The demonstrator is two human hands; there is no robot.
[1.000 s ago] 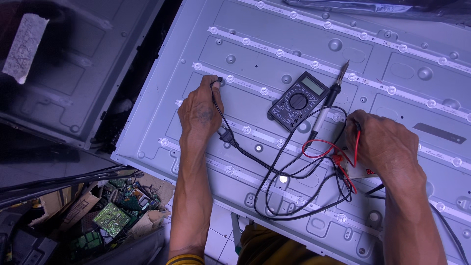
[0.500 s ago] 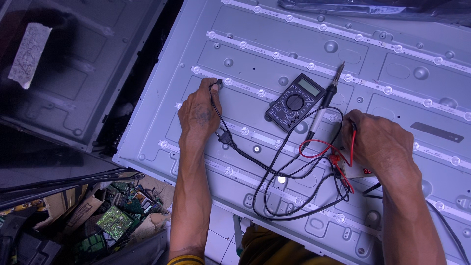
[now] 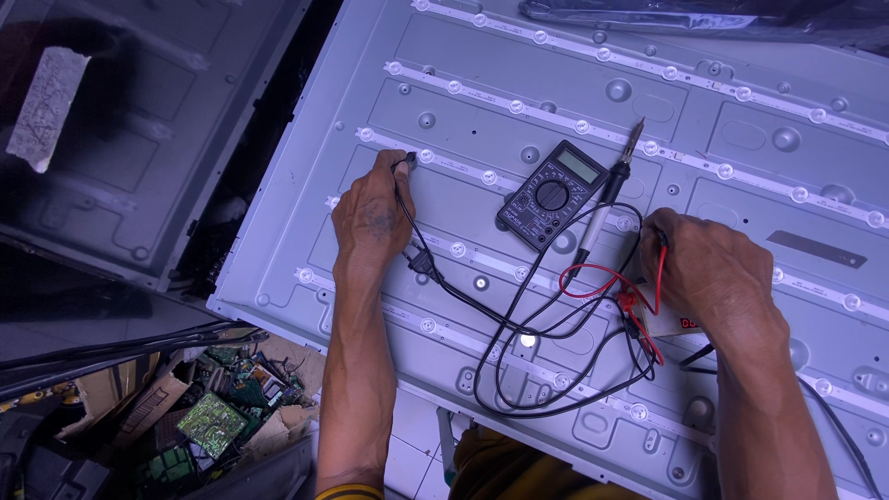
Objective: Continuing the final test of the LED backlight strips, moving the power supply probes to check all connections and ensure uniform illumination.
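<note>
A grey metal backlight panel [image 3: 463, 204] with rows of LED strips lies flat before me. My left hand [image 3: 370, 218] pinches a black probe tip [image 3: 407, 160] against an LED strip [image 3: 444, 167] near the panel's left side. My right hand [image 3: 708, 268] holds a red probe lead [image 3: 659, 268] down on another strip at the right. A black multimeter [image 3: 553, 194] rests between the hands. A soldering iron [image 3: 607, 199] lies beside the meter, tip pointing up. Black and red wires [image 3: 546, 352] loop below.
A dark panel [image 3: 120, 139] with a white paper scrap [image 3: 46, 106] lies at the left. Green circuit boards and cardboard scraps [image 3: 218, 417] sit in a pile at the lower left. A dark plastic sheet [image 3: 704, 18] lies along the panel's top right edge.
Both hands stay on their probes. The whole scene has shifted slightly in view as my head moved; the meter and wires keep their places.
</note>
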